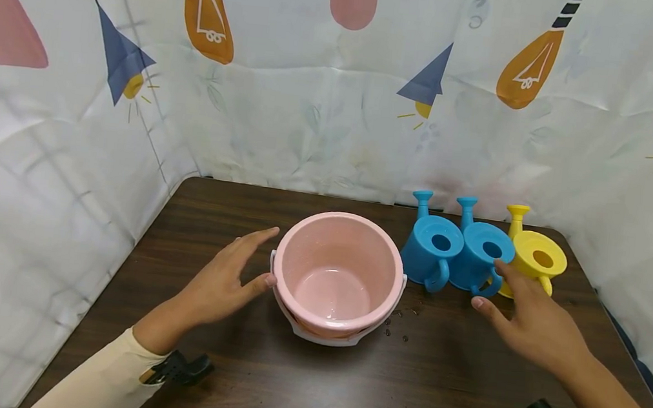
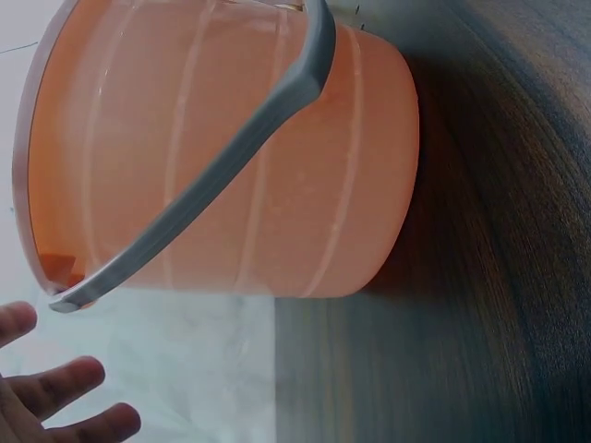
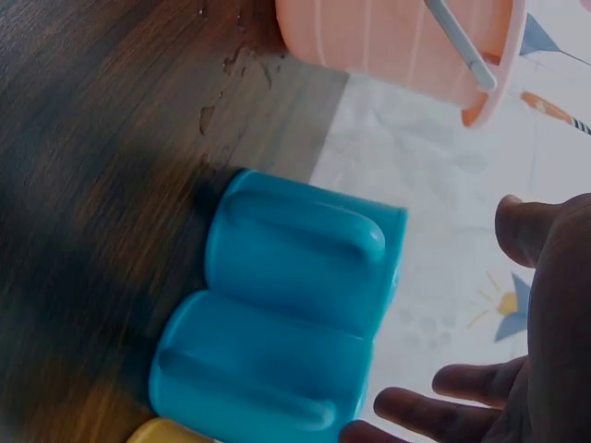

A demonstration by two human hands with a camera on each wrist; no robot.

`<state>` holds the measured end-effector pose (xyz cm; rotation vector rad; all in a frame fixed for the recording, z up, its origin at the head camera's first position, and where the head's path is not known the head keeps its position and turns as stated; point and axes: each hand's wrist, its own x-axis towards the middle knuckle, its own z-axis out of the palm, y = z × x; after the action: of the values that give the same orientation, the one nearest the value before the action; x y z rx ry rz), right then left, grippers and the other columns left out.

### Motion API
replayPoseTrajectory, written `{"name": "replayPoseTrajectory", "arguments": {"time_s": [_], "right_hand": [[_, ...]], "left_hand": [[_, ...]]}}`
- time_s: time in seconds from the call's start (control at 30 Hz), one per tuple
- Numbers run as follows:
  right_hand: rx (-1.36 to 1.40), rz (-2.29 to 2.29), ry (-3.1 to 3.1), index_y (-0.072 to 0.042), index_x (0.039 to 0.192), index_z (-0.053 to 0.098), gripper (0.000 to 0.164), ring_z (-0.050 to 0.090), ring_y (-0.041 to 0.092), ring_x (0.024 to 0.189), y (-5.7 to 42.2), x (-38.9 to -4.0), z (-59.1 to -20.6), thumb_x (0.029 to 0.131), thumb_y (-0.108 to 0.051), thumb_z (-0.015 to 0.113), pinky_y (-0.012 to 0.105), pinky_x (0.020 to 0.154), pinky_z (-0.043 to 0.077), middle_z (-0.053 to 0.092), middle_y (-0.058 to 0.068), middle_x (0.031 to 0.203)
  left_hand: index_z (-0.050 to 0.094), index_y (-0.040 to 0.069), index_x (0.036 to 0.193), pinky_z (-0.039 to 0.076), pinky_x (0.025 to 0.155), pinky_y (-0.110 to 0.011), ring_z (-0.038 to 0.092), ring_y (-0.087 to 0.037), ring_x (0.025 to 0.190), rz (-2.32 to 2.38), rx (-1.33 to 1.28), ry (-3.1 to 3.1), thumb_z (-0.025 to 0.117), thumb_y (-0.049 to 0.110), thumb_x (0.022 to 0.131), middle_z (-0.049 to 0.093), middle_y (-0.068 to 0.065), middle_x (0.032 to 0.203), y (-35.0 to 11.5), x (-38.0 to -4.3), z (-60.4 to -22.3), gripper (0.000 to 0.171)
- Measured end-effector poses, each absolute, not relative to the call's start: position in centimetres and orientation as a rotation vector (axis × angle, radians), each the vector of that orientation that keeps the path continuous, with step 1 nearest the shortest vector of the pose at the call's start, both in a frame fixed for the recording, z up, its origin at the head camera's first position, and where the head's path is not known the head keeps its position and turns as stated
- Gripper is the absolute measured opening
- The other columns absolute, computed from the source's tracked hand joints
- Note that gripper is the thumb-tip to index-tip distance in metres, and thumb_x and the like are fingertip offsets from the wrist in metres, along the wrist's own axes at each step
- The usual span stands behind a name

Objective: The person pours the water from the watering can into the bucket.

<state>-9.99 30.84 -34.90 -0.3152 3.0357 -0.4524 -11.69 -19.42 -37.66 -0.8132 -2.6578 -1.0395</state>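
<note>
A pink bucket (image 1: 337, 247) stands upright mid-table, its pale handle (image 2: 208, 189) lowered along the near side. To its left is my left hand (image 1: 223, 282), fingers spread and thumb tip right at the rim; it grips nothing. Three watering cans line up right of the bucket: one blue can (image 1: 417, 256), a second blue can (image 1: 464, 261) beside it, and a yellow can (image 1: 554, 253) at the end. My right hand (image 1: 540, 323) hovers in front of them with fingers extended, its fingertips overlapping the second blue can's handle in the head view. Nothing is in its grasp.
The dark wooden table (image 1: 233, 205) has a rounded back edge against a white printed curtain (image 1: 310, 125). Several water drops (image 1: 405, 338) dot the wood right of the bucket. Inside the bucket, the bottom looks shiny.
</note>
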Motion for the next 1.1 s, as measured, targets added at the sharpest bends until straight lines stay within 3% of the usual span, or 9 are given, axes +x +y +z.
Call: {"name": "replayPoseTrajectory", "arguments": {"time_s": [0.8,1.1], "right_hand": [[-0.297,-0.589,3.020,0.005,0.155,0.032,0.090,0.047,0.056,0.128,28.7,-10.5,-36.4,0.099,-0.060,0.057,0.073,0.093,0.040,0.043,0.033,0.149],[-0.298,-0.613,3.020,0.004,0.155,0.034,0.089,0.049,0.054,0.127,28.2,-10.8,-36.9,0.099,-0.060,0.057,0.072,0.093,0.042,0.046,0.032,0.148]], "left_hand": [[0.036,0.018,0.159,0.033,0.111,-0.059,0.039,-0.030,0.144,-1.067,-0.833,-2.665,0.066,0.050,0.098,0.044,-0.006,0.157,-18.4,-11.7,-37.8,0.075],[0.035,0.019,0.160,0.034,0.110,-0.061,0.041,-0.033,0.143,-1.067,-0.849,-2.652,0.055,0.063,0.098,0.044,-0.009,0.156,-18.3,-11.7,-38.1,0.078]]}}
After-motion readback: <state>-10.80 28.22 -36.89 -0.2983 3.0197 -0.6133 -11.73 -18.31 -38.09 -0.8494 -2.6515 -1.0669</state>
